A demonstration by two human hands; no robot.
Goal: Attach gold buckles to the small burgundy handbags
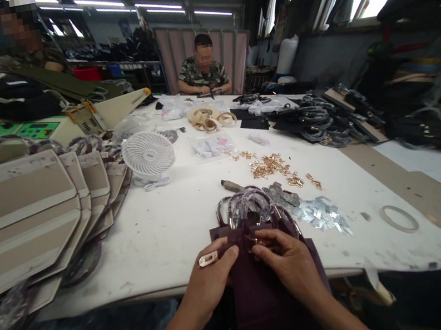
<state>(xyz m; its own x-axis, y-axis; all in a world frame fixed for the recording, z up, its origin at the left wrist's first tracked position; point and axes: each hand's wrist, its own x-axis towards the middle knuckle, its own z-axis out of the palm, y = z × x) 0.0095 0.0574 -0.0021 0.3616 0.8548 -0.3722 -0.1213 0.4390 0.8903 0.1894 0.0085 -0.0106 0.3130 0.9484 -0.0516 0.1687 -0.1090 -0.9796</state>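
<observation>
Here, we have the purple bag (264,298) between our two hands at the tabletop's (169,263) near edge. Our left grip (211,279) pinches its upper part, with a gold plate (208,259) showing against the fingers; our right grip (284,258) closes its fingertips on a small gold fitting (254,241) at the bag's front. We cannot see inside the bag. Farther off, a clear plastic pouch (212,146) contains whitish pieces.

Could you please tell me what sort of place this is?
Probably a bag-making workshop: a dark purple bag with plastic-wrapped handles is at the near edge of a white table, small gold-coloured metal parts lie heaped there, and another person sits at the far side.
</observation>
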